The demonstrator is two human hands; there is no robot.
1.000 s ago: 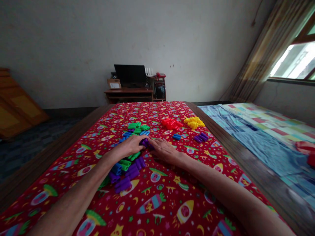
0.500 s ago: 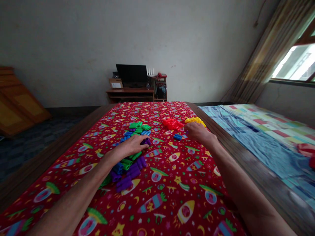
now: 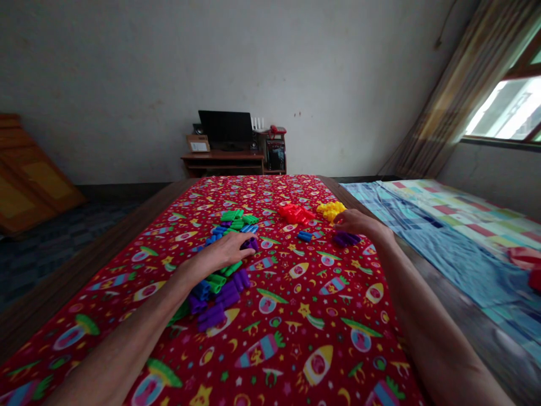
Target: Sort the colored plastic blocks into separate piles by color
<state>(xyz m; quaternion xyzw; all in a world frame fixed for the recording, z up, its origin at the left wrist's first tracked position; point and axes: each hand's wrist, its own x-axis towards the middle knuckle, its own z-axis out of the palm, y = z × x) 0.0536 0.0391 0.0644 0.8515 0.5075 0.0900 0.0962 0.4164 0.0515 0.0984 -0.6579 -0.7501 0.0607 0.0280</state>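
Note:
My left hand (image 3: 217, 255) lies flat and open on a mixed heap of green, blue and purple plastic blocks (image 3: 220, 285), its fingertips touching a purple block (image 3: 252, 243). My right hand (image 3: 360, 222) hovers far to the right with fingers loosely bent and nothing seen in them, just above a small pile of purple blocks (image 3: 346, 238). Sorted piles lie near it: yellow blocks (image 3: 331, 209), red blocks (image 3: 296, 213) and a couple of blue blocks (image 3: 304, 235). More green blocks (image 3: 235, 218) lie beyond my left hand.
Everything rests on a red cloth with rocket prints (image 3: 274, 321) over a wooden-edged table. A bed with a checked blanket (image 3: 448, 225) runs along the right. A desk with a dark monitor (image 3: 226, 160) stands at the far wall, a wooden cabinet (image 3: 29, 186) at left.
My right hand left the middle next to my left hand and swung right to the purple pile near the table's right edge. My left hand has stayed on the mixed heap.

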